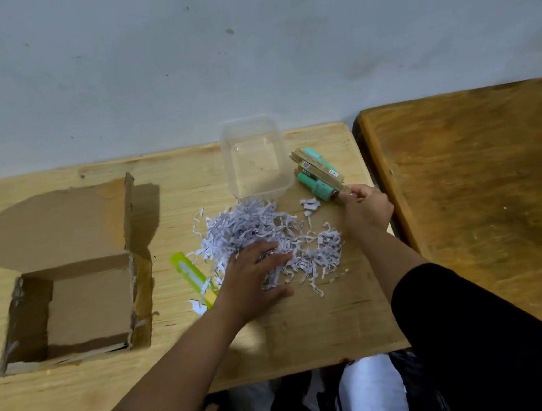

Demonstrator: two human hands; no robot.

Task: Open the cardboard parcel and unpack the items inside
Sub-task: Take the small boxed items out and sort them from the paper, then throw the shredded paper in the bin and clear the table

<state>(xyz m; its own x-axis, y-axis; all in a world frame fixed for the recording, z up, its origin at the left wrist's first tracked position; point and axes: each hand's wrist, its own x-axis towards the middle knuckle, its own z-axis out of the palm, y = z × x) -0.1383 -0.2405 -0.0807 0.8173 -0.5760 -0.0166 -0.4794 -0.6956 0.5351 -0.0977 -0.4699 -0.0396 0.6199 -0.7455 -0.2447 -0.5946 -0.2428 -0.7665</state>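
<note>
The cardboard parcel [70, 295] lies open on the left of the light wooden table [277, 333], its lid flap folded back and its inside bare. A heap of white shredded paper [266, 236] is spread over the middle of the table. My left hand [254, 278] rests flat on the heap with the fingers spread. My right hand [364, 208] pinches the near end of a long cardboard-backed pack [321, 171] holding teal tubes, to the right of the clear tub.
A clear plastic tub [256, 159] stands at the back edge by the wall. A yellow-green utility knife [191, 275] lies left of the shreds. A darker wooden table [485, 201] adjoins on the right. Dark bags sit below the front edge.
</note>
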